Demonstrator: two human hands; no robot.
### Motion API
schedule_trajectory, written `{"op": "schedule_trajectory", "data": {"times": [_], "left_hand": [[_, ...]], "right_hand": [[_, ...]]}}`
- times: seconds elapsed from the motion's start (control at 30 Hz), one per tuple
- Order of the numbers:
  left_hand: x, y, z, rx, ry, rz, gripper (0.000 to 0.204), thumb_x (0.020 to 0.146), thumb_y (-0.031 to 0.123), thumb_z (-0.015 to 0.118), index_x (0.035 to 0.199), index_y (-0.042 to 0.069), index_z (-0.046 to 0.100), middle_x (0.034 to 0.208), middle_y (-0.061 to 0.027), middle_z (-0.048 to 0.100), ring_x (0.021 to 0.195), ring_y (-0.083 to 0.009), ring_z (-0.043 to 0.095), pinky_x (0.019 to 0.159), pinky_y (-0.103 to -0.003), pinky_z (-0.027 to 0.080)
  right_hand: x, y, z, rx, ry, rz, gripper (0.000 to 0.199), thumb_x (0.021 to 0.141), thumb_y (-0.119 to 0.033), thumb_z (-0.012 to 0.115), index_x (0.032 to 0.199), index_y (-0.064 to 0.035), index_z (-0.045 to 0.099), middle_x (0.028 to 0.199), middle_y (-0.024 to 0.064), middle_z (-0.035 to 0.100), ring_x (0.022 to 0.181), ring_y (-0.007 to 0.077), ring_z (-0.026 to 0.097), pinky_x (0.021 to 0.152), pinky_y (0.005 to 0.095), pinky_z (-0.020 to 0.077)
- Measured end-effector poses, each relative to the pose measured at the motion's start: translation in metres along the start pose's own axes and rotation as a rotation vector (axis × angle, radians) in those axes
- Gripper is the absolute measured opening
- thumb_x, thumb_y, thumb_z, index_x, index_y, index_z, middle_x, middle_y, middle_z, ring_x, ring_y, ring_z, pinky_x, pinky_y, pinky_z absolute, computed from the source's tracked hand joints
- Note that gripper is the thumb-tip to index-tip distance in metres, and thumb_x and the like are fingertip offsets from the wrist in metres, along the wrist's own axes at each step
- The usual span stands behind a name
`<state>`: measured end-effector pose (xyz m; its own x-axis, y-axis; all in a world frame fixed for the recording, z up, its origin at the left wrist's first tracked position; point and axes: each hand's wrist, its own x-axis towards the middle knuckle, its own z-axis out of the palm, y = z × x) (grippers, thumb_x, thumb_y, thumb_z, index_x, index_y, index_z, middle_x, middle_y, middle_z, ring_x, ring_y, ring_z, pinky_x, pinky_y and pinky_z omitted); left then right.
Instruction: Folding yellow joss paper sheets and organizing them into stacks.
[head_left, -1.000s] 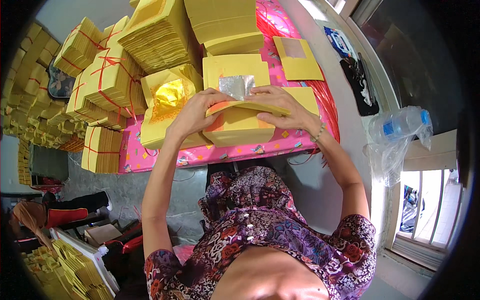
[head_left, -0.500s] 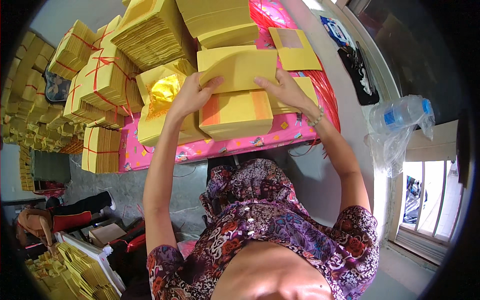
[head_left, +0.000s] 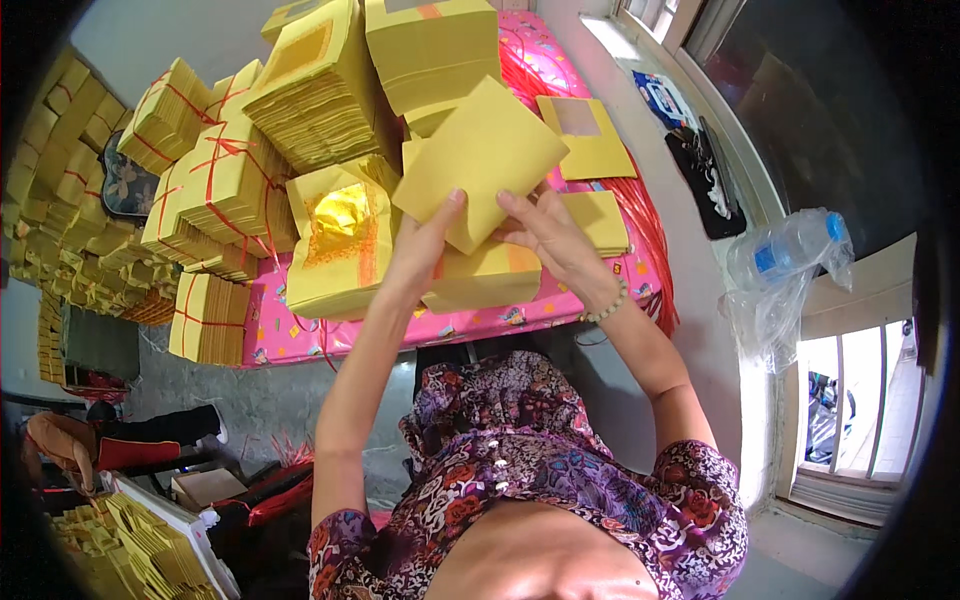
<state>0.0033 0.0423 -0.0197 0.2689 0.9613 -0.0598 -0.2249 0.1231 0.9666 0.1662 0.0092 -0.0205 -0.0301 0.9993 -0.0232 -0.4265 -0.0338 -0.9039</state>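
Between my two hands is a yellow paper sheet [head_left: 485, 150], turned cornerwise; whether it is one sheet or a thin sheaf I cannot tell. My left hand [head_left: 424, 242] pinches its lower left edge, thumb on top. On the lower right side, my right hand [head_left: 555, 235] grips it with the thumb in front and the fingers behind. Below the hands sits a yellow paper stack [head_left: 490, 290] with orange marks, partly covered by them. Left of it, another stack carries gold foil [head_left: 342, 212] on its top sheet.
A pink patterned cover [head_left: 285, 325] lies over the table. Tall paper stacks [head_left: 315, 100] rise behind, and red-tied bundles [head_left: 235, 175] fill the left. Red strands [head_left: 655, 250] run along the right. A plastic bottle [head_left: 790, 245] is by the window. A person [head_left: 65, 440] bends at lower left.
The paper has gone from lying level and bowed to a raised, cornerwise tilt. My hands have come closer together and a little nearer to me, still holding it.
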Motion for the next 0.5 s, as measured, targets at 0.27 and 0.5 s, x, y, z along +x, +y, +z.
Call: {"op": "schedule_trajectory", "data": {"times": [0.27, 0.5], "left_hand": [[-0.021, 0.008, 0.003, 0.226, -0.042, 0.017, 0.05, 0.085, 0.019, 0.067, 0.126, 0.0, 0.045, 0.115, -0.0103, 0.057, 0.103, -0.0154, 0.054, 0.086, -0.03, 0.045], [-0.013, 0.015, -0.005, 0.521, 0.126, 0.617, 0.052, 0.08, 0.009, 0.067, 0.125, 0.0, 0.042, 0.121, -0.0144, 0.052, 0.111, -0.0215, 0.05, 0.093, -0.035, 0.041]], "right_hand": [[-0.009, -0.008, 0.005, -0.305, 0.02, -0.316, 0.045, 0.08, -0.011, 0.071, 0.117, 0.0029, 0.049, 0.11, 0.0103, 0.06, 0.098, 0.0164, 0.059, 0.085, 0.0298, 0.0491], [-0.014, -0.014, -0.002, -0.426, -0.015, -0.34, 0.044, 0.077, -0.007, 0.073, 0.115, 0.0022, 0.053, 0.106, 0.0091, 0.063, 0.098, 0.0153, 0.06, 0.085, 0.0288, 0.0486]]}}
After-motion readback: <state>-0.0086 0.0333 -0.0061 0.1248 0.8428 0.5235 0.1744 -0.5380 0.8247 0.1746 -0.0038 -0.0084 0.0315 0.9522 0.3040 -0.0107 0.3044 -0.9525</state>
